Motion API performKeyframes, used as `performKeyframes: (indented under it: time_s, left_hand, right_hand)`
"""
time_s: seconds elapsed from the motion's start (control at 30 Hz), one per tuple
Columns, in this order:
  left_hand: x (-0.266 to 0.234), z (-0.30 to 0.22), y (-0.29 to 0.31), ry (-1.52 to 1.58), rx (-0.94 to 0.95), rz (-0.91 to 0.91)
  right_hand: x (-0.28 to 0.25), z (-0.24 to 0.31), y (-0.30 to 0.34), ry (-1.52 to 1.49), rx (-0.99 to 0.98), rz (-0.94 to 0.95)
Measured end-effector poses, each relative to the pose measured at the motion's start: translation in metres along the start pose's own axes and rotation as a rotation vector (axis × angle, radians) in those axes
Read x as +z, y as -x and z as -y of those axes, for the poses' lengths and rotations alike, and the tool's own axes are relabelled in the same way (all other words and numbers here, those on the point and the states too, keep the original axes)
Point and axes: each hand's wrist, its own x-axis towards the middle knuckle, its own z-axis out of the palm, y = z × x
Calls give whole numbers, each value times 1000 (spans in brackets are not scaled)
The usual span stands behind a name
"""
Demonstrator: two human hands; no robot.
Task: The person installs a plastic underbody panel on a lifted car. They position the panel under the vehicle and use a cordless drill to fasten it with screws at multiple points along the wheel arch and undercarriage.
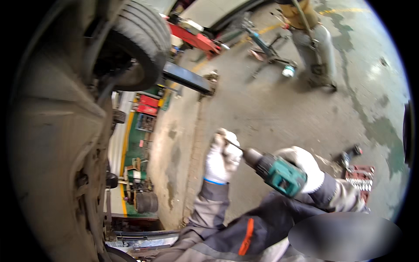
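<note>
My right hand (307, 168), in a white work glove, is wrapped round a teal and black cordless drill (283, 177). The drill's chuck (252, 156) faces my left hand, and a thin dark bit (234, 145) runs from it to the left glove's fingers. My left hand (223, 153), also white-gloved with a blue cuff edge, is closed and raised. Whether its fingers grip the bit or some small piece at the bit's tip is hidden.
A raised vehicle's underside (65, 122) and tyre (146, 41) fill the left. A lift arm (187, 78), red jack (192, 38), wheeled stand (264, 48) and grey cylinder (312, 54) stand farther off. At right lie another power tool (350, 155) and a socket set (360, 181).
</note>
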Motion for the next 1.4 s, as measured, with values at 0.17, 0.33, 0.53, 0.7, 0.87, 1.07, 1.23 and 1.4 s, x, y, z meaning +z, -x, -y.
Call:
performKeyframes:
  time_s: [0.17, 0.33, 0.53, 0.7, 0.87, 1.07, 1.23, 1.4]
  left_hand:
    - [5, -5, -7, -98, 51, 85]
    - [48, -16, -11, 18, 236, 241]
    - [106, -72, -39, -69, 320, 477]
    - [147, -134, -54, -144, 360, 662]
    - [168, -170, -72, -256, 345, 822]
    - [153, -195, -84, -242, 317, 820]
    - [138, -221, -96, -342, 409, 795]
    - [134, -229, -98, -365, 578, 711]
  right_hand:
    - [15, -17, -8, 474, -422, -289]
    - [5, 11, -42, 141, -134, 40]
    - [13, 46, -98, -119, -88, 19]
    - [39, 51, -165, -690, -15, 0]
    - [53, 51, -213, -790, -263, -84]
    - [59, 47, -260, -149, -575, -290]
    - [56, 31, -306, -247, -611, -106]
    - [51, 44, -342, -313, -671, 75]
